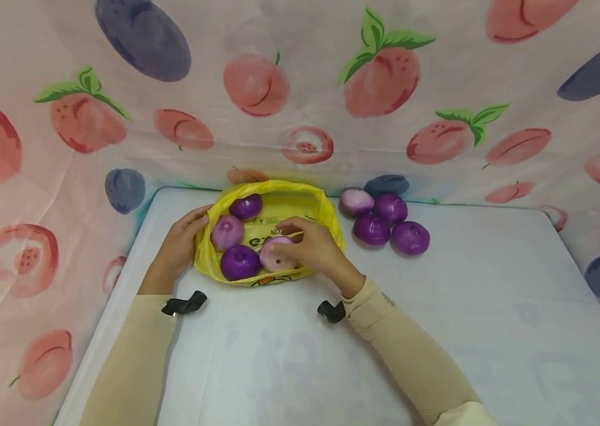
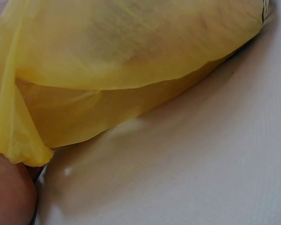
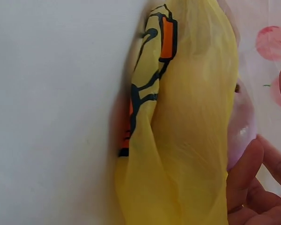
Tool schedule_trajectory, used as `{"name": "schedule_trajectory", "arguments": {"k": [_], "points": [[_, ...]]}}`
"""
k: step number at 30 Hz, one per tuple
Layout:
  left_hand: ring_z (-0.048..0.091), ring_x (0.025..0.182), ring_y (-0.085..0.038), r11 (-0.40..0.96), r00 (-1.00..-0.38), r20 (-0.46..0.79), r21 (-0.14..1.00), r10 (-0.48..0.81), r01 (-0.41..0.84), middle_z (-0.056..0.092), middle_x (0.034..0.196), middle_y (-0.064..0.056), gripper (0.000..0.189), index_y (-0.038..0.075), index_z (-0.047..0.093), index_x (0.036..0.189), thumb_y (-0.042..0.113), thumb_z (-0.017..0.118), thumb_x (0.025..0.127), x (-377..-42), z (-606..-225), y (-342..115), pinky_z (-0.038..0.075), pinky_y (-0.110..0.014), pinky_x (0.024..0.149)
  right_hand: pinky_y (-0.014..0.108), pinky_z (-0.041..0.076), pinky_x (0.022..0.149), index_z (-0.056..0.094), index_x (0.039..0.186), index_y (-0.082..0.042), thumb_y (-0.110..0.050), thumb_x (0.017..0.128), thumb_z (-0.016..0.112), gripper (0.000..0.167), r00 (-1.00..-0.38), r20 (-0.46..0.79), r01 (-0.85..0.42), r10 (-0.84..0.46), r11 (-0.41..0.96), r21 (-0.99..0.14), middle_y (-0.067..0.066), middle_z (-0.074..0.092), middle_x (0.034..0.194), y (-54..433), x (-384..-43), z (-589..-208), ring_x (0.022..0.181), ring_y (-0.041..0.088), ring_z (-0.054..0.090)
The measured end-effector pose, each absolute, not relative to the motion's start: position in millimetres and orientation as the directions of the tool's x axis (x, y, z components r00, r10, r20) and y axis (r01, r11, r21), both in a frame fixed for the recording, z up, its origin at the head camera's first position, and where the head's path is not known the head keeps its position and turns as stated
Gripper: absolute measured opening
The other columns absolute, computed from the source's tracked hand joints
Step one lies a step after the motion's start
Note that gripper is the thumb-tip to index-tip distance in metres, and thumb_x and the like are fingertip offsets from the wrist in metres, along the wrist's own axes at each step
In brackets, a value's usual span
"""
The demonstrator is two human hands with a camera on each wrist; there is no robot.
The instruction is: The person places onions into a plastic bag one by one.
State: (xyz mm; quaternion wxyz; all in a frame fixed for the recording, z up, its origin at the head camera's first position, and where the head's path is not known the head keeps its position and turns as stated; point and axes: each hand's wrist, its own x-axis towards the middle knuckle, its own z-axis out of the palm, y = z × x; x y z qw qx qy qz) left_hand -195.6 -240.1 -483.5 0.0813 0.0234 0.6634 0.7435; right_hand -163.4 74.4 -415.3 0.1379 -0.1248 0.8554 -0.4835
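Fingers of the right hand [image 1: 318,245] are spread and a bit bent inside the yellow bag [image 1: 292,207], with the thumb right by a pale onion [image 1: 277,261]; they do not squeeze it. Fingers of the left hand [image 1: 174,245] touch the bag's left rim, but the bag hides part of them, so I can't tell if they pinch it.

The pale onion sits in the front right part of the bag. Also in the bag are a front dark onion [image 1: 240,263], a pink onion [image 1: 227,233] on the left and a back dark onion [image 1: 246,206]. Four more onions [image 1: 371,230] lie together on the table [image 1: 278,367], just right of the bag.

The onions look smooth and shiny, so they may be slippery, and I guess they are hard. It seems best to hold one around its fat middle. The bag looks thin, soft and light, so its sides may flop. Its rim is a good place to hold.
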Motion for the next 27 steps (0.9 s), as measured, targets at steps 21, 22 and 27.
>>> {"name": "schedule_trajectory", "arguments": {"k": [21,22,27], "points": [[0.052,0.128,-0.009,-0.057,-0.983,-0.120,0.990,0.138,-0.129,0.055,0.141,0.004,0.051,0.010,0.051,0.150,0.034,0.057,0.105,-194.8,-482.3,-240.7,0.049,-0.014,0.099,0.036,0.061,0.079,0.069,0.125,-0.029,-0.049,0.083,0.082,0.048,-0.934,-0.179,0.009,-0.309,0.480,-0.877,0.001,0.069,0.130,97.6,-152.2,-395.5,0.112,0.019,0.068],[0.051,0.128,-0.009,-0.054,-0.983,-0.121,0.990,0.140,-0.129,0.054,0.142,0.004,0.051,0.011,0.050,0.150,0.035,0.056,0.105,-194.8,-482.1,-240.5,0.048,-0.013,0.099,0.036,0.060,0.079,0.069,0.125,-0.030,-0.050,0.083,0.082,0.048,-0.933,-0.193,0.023,-0.303,0.487,-0.873,0.000,0.069,0.130,102.9,-150.9,-394.5,0.113,0.019,0.067],[0.050,0.130,-0.008,-0.026,-0.984,-0.119,0.992,0.136,-0.123,0.053,0.144,0.003,0.051,0.011,0.050,0.150,0.036,0.055,0.106,-194.6,-480.9,-240.4,0.048,-0.012,0.100,0.038,0.061,0.081,0.067,0.129,-0.026,-0.052,0.083,0.082,0.055,-0.938,-0.204,0.029,-0.279,0.525,-0.851,0.004,0.067,0.133,137.1,-145.4,-390.8,0.115,0.023,0.066]]}}
